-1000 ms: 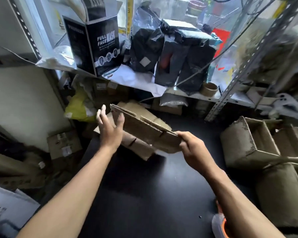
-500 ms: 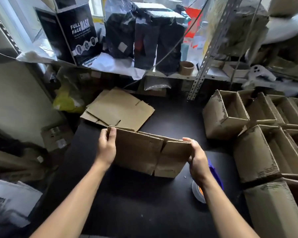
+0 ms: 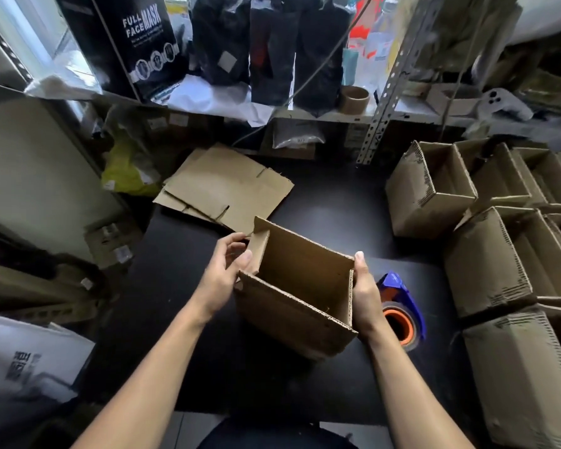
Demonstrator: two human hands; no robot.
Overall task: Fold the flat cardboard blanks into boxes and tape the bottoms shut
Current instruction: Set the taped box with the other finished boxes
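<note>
While opened into a square tube above the black counter (image 3: 321, 202), cardboard box (image 3: 298, 296) gripped at left wall by left hand (image 3: 225, 273), at right wall by right hand (image 3: 365, 294); tape dispenser (image 3: 400, 306) just beside.

A black mask box (image 3: 133, 40), perhaps 3 dark bags (image 3: 269, 43), shelved.

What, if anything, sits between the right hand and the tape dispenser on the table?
Nothing visible. The tape dispenser lies on the black table right beside the right hand, which grips the opened box at its right wall. The left hand holds the left flap.
</note>
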